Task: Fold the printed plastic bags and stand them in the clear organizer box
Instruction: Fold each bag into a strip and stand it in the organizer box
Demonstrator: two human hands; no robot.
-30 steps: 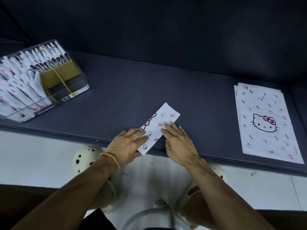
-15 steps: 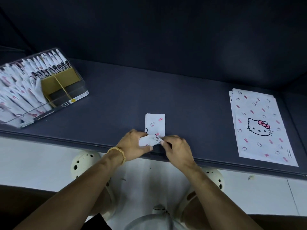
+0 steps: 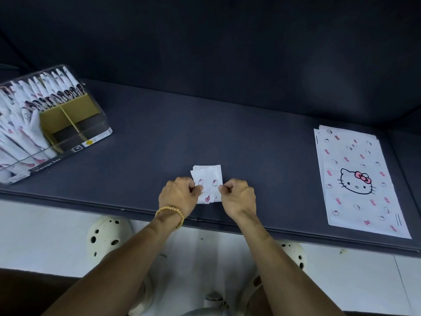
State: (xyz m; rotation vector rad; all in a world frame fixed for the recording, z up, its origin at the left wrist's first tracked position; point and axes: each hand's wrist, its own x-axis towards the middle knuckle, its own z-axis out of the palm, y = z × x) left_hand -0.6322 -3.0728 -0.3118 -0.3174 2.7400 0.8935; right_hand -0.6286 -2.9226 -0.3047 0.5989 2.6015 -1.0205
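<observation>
A small folded white bag (image 3: 208, 182) printed with pink bows and cat faces lies near the front edge of the dark table (image 3: 205, 133). My left hand (image 3: 178, 196) pinches its left side and my right hand (image 3: 237, 197) pinches its right side, fingers curled on both. At the far left stands the clear organizer box (image 3: 75, 144), with several folded bags (image 3: 25, 124) standing inside it and yellow dividers showing in its bare right end. A flat stack of unfolded printed bags (image 3: 357, 179) lies at the right.
A dark wall rises behind the table. Below the table's front edge are a white floor and two cream perforated clogs (image 3: 107, 236) on my feet. The table edge runs just under my wrists.
The long folded strip was turned square to me and its near end folded up, leaving a shorter, squarer packet. Both hands went from pressing flat to pinching its sides.
</observation>
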